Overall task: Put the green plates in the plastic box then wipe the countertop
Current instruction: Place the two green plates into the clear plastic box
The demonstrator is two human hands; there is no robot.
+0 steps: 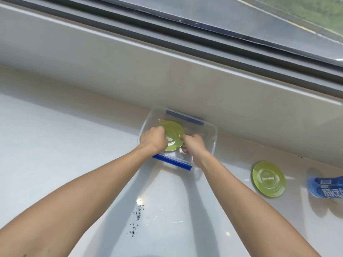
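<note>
Both your hands are inside the clear plastic box, which sits against the back wall of the countertop. Left hand is curled over the left rim of a green plate; right hand pinches its right rim. The plate is low in the box; whether it's touching the bottom, I can't tell.

Handling, my read: the plate looks glazed ceramic or hard glass, so stiff, smooth, likely slippery and chip-prone. Take it by opposite rims, as you are, and lower it flat rather than dropping it. The box looks light and thin-walled, so it may slide on the glossy counter if you push on it.

Looks: small round saucer, lime green, shiny, with raised concentric rings and a centre well. The box is transparent with blue clip handles on its near and far edges.

A second green plate lies flat on the counter, well apart to the right, just beside a blue-labelled bottle. Take that one by the rim too; it's lying flat, so you may need to tip an edge up first.

Dark crumbs are scattered on the counter near you. No cloth in view.
</note>
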